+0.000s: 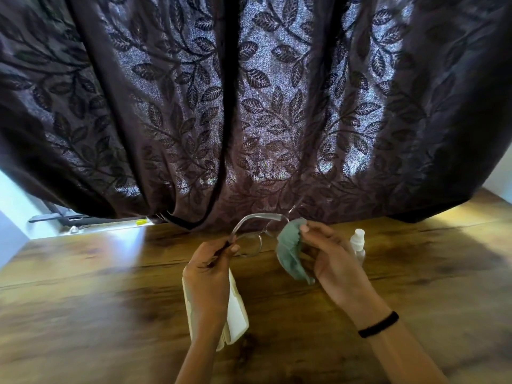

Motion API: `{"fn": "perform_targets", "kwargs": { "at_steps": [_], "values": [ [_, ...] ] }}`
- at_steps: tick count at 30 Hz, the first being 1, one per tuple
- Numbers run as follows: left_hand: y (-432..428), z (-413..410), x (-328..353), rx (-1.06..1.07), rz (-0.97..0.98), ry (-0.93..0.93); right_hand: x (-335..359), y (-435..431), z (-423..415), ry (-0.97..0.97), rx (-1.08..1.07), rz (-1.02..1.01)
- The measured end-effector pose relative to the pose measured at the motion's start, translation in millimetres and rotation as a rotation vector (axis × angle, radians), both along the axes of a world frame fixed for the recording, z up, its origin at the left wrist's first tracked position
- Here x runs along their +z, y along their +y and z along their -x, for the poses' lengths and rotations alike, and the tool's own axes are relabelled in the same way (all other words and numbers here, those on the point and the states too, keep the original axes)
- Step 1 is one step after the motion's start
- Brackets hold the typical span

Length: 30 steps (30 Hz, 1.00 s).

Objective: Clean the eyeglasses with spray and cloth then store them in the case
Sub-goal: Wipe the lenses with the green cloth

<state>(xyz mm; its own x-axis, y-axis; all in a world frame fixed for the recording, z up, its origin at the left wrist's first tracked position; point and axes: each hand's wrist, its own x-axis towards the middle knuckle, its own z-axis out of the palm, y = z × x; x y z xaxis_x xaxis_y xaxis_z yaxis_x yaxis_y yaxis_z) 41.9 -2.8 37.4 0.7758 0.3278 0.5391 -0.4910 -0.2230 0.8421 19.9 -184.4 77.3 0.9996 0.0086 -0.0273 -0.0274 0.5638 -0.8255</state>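
I see my left hand (214,261) pinching the eyeglasses (255,234) above the surface (110,300), my right hand (329,253) gripping the cloth (291,253) against one lens, the case (235,314) lying below.

Glossy wood table (415,273) — soft matt cloth (289,250) (clear plastic eyeglasses (263,214)).

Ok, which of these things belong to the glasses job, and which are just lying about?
Job: eyeglasses, pinched by left hand; green cloth, held by right hand; spray bottle; white case.
Lying about: leaf-patterned curtain; small yellow object behind it.
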Motion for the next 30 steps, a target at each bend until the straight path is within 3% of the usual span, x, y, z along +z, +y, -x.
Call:
{"fn": "perform_targets", "kwargs": {
  "at_steps": [3, 9, 12, 18, 30],
  "values": [
    [-4, 2, 1, -0.005, -0.034, -0.02, 3, 12, 2, -0.115, -0.046, 0.218],
    [-13, 5, -1, -0.013, 0.013, -0.085, 3, 37, -1, -0.412, -0.284, 1.065],
    [-13, 5, 0, 0.015, 0.022, -0.09, -2, 45, 0, -0.53, -0.383, 1.288],
    [-7, 8, 2, 0.052, -0.001, -0.022, -4, 52, 2, -0.594, -0.46, 1.468],
    [-10, 6, -1, 0.027, 0.07, -0.071, 6, 55, 7, -0.66, -0.301, 1.433]
  ]
}}
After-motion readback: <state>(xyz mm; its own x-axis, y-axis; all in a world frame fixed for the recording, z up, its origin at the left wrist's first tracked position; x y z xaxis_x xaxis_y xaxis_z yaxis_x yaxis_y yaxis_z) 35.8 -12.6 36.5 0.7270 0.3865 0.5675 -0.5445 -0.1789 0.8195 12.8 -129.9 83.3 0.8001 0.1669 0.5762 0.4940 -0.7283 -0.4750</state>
